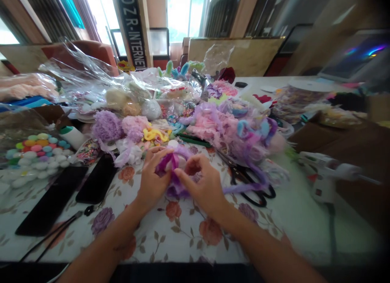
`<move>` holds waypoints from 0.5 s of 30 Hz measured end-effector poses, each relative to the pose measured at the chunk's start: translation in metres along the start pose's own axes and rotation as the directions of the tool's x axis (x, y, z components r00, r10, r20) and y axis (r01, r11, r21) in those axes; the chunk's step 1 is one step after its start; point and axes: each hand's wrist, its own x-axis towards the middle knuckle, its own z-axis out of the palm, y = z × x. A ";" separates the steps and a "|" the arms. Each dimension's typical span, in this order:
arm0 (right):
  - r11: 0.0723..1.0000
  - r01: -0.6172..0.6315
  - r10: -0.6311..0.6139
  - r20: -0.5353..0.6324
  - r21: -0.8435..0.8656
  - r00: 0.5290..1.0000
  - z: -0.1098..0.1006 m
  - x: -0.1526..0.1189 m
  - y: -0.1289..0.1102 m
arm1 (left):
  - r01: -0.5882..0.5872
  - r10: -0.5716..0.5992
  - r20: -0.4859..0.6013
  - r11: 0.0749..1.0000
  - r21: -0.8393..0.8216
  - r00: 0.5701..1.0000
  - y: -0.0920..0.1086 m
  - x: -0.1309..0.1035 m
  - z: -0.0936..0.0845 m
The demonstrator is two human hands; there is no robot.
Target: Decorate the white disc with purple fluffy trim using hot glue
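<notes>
Two hands, the left hand [152,177] and the right hand [203,182], meet at the middle of the bench [152,254], a little in from its front edge. Both are narrowed to a pinch on a purple fuzzy loop [178,190], thumbs almost tip to tip where a magenta strand [174,160] crosses it. The left fingers curl over the far side; the right fingertips are partly hidden, so I cannot tell exactly how much they grip. Pinching from both sides probably keeps something so soft from slipping or springing apart.

From the loop a purple tail [243,188] runs toward the bench's right edge, across the black scissors [258,193]. Their handles face the front edge, presumably for an easy pick-up by the right hand.

Toward the back edge, pink and lilac fuzzy strips [207,126] are heaped beside a yellow strip [155,135], perhaps pushed there to free working room.

Near the front left corner, two black slabs [96,179] lie flat, apparently phones set aside. Behind them, by the left edge, a clear bag [38,151] keeps pompoms together. By the right edge sits a white glue gun [323,175], its nozzle turned away from the hands, likely for safety.
</notes>
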 end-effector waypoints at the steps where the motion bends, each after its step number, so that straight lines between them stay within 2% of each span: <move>1: 1.000 0.004 -0.003 -0.067 0.018 0.998 -0.002 0.002 0.005 | 0.018 -0.018 -0.023 1.000 -0.003 1.000 0.001 0.000 0.000; 3: 0.999 0.002 0.005 -0.137 0.051 0.991 -0.008 0.008 0.016 | 0.054 -0.055 -0.054 0.998 -0.020 0.997 0.002 0.001 -0.001; 4: 0.995 -0.025 0.035 -0.105 0.093 0.994 -0.010 0.012 0.021 | 0.068 -0.070 -0.057 0.997 -0.034 0.996 0.002 0.002 -0.001; 6: 0.960 -0.152 0.136 0.083 0.234 0.987 -0.015 0.019 0.027 | 0.090 -0.094 -0.049 0.994 -0.067 0.994 0.003 0.002 -0.001; 8: 0.866 -0.324 0.207 0.317 0.381 0.926 -0.018 0.023 0.028 | 0.109 -0.112 -0.028 0.990 -0.094 0.993 0.004 0.002 -0.001; 10: 0.756 -0.452 0.227 0.458 0.474 0.860 -0.020 0.024 0.025 | 0.114 -0.114 0.002 0.987 -0.110 0.993 0.005 0.001 0.000; 12: 0.686 -0.504 0.239 0.491 0.525 0.837 -0.020 0.023 0.021 | 0.099 -0.095 0.044 0.988 -0.121 0.995 0.006 0.000 0.000; 15: 0.667 -0.509 0.261 0.470 0.543 0.843 -0.021 0.022 0.019 | 0.070 -0.053 0.121 0.987 -0.143 0.991 0.006 0.001 -0.002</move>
